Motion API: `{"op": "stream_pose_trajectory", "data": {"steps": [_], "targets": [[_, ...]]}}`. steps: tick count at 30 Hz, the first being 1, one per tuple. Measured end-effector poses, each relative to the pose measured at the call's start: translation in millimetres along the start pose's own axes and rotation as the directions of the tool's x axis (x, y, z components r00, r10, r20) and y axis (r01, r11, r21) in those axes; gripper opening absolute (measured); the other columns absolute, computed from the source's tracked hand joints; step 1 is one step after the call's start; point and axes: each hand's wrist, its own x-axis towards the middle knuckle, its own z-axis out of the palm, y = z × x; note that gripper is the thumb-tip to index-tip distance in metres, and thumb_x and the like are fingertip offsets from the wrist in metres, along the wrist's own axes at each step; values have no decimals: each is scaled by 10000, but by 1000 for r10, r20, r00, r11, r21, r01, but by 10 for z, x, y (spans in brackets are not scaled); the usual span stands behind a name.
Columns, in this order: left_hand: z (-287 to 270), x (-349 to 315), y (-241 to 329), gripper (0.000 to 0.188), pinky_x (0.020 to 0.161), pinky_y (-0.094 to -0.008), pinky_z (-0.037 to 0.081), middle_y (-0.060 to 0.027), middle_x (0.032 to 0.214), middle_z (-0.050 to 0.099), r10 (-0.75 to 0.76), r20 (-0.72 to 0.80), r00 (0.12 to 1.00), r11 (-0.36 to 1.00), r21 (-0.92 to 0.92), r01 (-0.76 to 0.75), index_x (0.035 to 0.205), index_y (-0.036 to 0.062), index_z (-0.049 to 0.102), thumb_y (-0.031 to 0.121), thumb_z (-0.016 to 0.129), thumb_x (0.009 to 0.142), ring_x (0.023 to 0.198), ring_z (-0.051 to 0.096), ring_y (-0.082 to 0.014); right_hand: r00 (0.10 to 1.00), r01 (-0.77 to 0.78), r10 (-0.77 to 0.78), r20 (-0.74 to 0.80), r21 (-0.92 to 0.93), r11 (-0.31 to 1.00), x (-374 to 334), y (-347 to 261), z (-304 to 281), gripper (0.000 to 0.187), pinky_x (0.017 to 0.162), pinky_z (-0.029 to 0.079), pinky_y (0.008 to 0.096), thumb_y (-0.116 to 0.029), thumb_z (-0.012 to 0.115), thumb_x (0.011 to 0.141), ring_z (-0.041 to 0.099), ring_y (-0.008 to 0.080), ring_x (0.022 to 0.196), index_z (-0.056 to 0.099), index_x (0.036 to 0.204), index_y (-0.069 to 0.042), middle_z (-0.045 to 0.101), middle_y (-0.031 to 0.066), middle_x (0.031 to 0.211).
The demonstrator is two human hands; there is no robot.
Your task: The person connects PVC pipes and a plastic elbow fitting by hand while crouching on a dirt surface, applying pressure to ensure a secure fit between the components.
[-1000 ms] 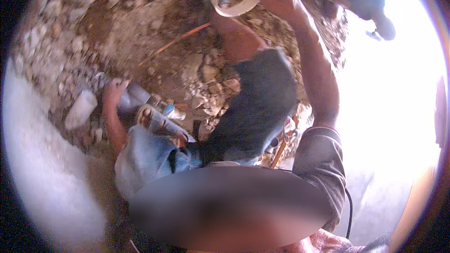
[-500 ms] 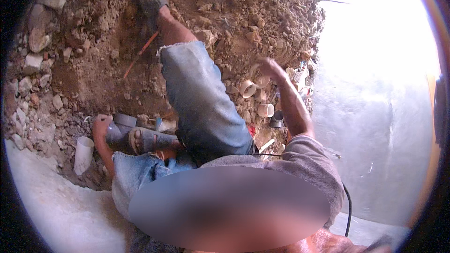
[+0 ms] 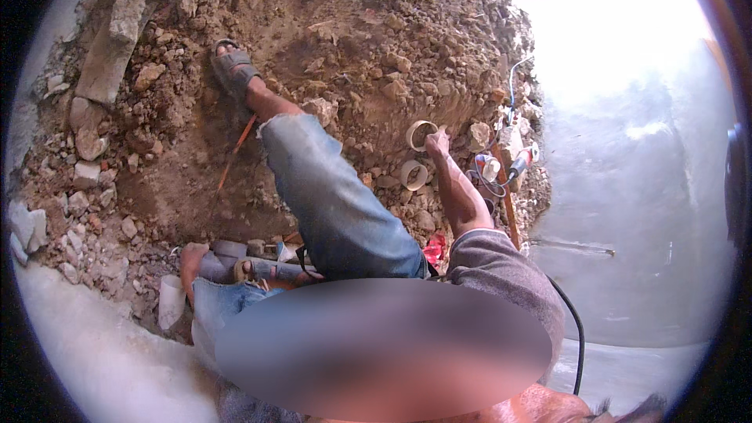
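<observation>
My right hand (image 3: 437, 141) is closed on the near right rim of a cream pipe ring (image 3: 415, 135) over the rubble; the fingers are partly hidden. Just below it lies a second cream pipe fitting (image 3: 413, 175). Low on the left, my left hand (image 3: 192, 257) is closed round the end of a grey pipe fitting (image 3: 213, 268), beside my sandalled foot. Its fingertips are hard to make out. Standing next to that hand is a white pipe piece (image 3: 171, 303). A light-coloured fitting (image 3: 287, 251) with blue on it lies near my knee.
Loose stones (image 3: 86, 175) and soil surround me. An orange rod (image 3: 235, 154) lies near my outstretched foot. At the right, a red-and-grey power tool (image 3: 523, 160) with a cable sits by a smooth grey floor (image 3: 619, 188). A black cable (image 3: 578, 337) curves behind my right arm.
My right hand has come down onto the cream ring, and its fingers have closed on the rim. The view has shifted, so the ground appears lower. My left hand stays at the grey fitting.
</observation>
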Motion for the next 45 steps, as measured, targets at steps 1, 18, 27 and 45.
{"op": "stream_pose_trajectory", "data": {"steps": [1, 18, 27, 45], "targets": [[-94, -81, -160, 353, 715, -345, 467, -126, 781, 653, -11, -28, 1000, 999, 36, 12, 859, 5, 650, 332, 682, 728, 761, 611, -216, 973, 206, -177, 148, -211, 956, 15, -115, 115, 294, 668, 511, 348, -146, 491, 787, 637, 252, 813, 598, 1007, 17, 643, 180, 906], [98, -272, 280, 498, 707, -400, 466, -149, 910, 636, -10, -282, 959, 997, -73, -11, 959, 35, 629, 493, 586, 770, 868, 602, -281, 962, 188, -229, 146, 250, 950, 484, 512, 23, 365, 819, 467, 420, -306, 549, 750, 595, 366, 939, 643, 936, -7, 621, 232, 966], [249, -603, 479, 481, 816, -374, 429, -158, 1007, 620, -126, -205, 971, 991, -58, 117, 1023, 23, 611, 458, 542, 829, 964, 571, -285, 907, 118, -271, 323, 422, 899, -232, 926, -787, 356, 816, 467, 412, -321, 567, 763, 590, 343, 954, 637, 959, -31, 618, 201, 994], [-378, -452, 667, 540, 986, -361, 349, -196, 1288, 474, -76, -89, 993, 984, 154, 89, 1307, -13, 398, 298, 524, 884, 1191, 456, -311, 985, 148, -165, -49, 722, 675, -344, 727, -629, 437, 839, 461, 380, 19, 393, 764, 610, 324, 915, 486, 1187, -37, 613, 209, 987]]}}
